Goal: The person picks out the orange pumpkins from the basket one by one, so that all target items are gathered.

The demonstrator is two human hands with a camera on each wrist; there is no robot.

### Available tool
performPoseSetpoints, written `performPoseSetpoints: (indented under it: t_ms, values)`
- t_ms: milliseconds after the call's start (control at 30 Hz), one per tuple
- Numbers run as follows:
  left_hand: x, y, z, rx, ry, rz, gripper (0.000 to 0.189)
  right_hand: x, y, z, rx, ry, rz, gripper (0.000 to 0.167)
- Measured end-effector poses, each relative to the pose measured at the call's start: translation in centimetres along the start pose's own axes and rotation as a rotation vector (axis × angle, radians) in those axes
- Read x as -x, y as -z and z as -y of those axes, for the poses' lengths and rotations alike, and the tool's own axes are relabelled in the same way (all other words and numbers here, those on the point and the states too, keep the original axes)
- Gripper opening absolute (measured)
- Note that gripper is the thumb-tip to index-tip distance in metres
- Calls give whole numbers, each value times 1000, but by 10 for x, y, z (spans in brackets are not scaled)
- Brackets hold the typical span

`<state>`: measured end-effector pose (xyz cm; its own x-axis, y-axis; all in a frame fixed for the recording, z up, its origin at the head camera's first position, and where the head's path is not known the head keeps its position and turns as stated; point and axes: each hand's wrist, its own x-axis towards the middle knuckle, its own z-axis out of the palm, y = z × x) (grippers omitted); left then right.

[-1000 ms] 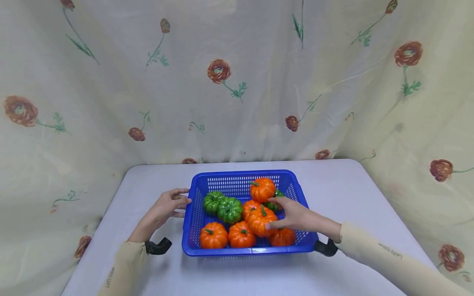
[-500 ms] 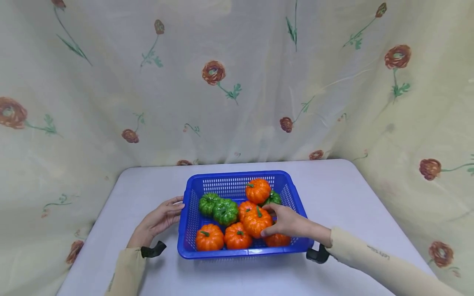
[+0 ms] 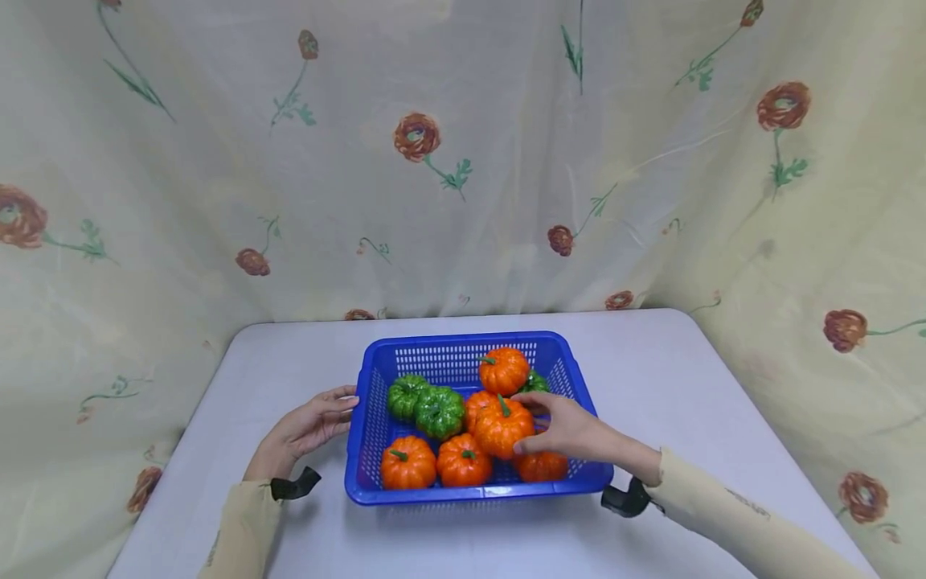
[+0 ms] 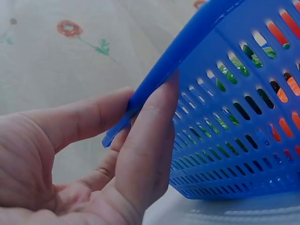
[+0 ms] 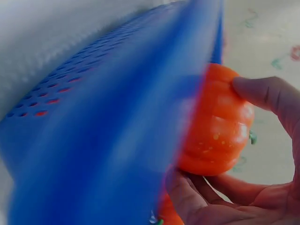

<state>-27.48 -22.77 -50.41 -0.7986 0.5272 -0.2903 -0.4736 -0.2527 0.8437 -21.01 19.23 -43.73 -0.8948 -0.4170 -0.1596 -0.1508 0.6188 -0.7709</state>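
Observation:
A blue plastic basket (image 3: 477, 494) holds several orange and green pumpkins. At its left side my left hand (image 3: 318, 422) pinches the rim; the left wrist view shows the thumb on one side of the rim (image 4: 173, 51) and fingers beneath it. My right hand (image 3: 571, 426) reaches over the basket's right side and grips an orange pumpkin (image 3: 499, 434) with a green stem. In the right wrist view, thumb and fingers span this pumpkin (image 5: 218, 126), and the blurred basket wall hides part of it. It sits above other pumpkins; whether it touches them I cannot tell.
Two green pumpkins (image 3: 440, 412) lie at the basket's left. Along its front sit orange pumpkins (image 3: 408, 463), and another orange pumpkin (image 3: 504, 371) stands at the back right, partly covering a green one. The white table (image 3: 304, 354) meets a flowered curtain (image 3: 492, 201) behind.
My right hand's fingers have drawn in around the orange pumpkin. The left hand stays at the basket's left rim. The view has shifted slightly.

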Motion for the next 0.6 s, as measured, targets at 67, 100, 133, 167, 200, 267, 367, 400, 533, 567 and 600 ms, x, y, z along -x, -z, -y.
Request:
performPoseSetpoints:
  t_ms: [67,100,133,167,200,267,367,400,533,567,600]
  values:
    - [1,0,0,5,1,1,34,3,4,0,-15,-5,5,73]
    - [1,0,1,6,2,-3,35,4,7,1,-26,-6,10,73]
    - [2,0,1,5,1,-6,36,6,11,2,-35,-11,11,72]
    - [2,-1,0,5,2,-13,36,7,14,2,-42,-14,14,72]
    - [2,-1,1,4,2,-21,36,9,19,3,-47,-12,13,72]
    - [2,-2,0,3,5,-31,35,12,28,4,-56,-2,14,72]
    - [2,-3,0,13,8,-36,33,19,43,4,-63,-3,-6,72]
    - [2,-3,0,15,9,-34,32,21,49,3,-64,-7,-17,72]
    - [3,-5,-1,7,13,-52,34,31,69,-4,-120,-22,-56,72]
    - [3,-5,-2,-2,12,-62,35,32,73,-7,-136,-24,-69,72]
    - [4,-5,-2,-12,12,-75,36,34,77,-10,-152,-21,-83,72]
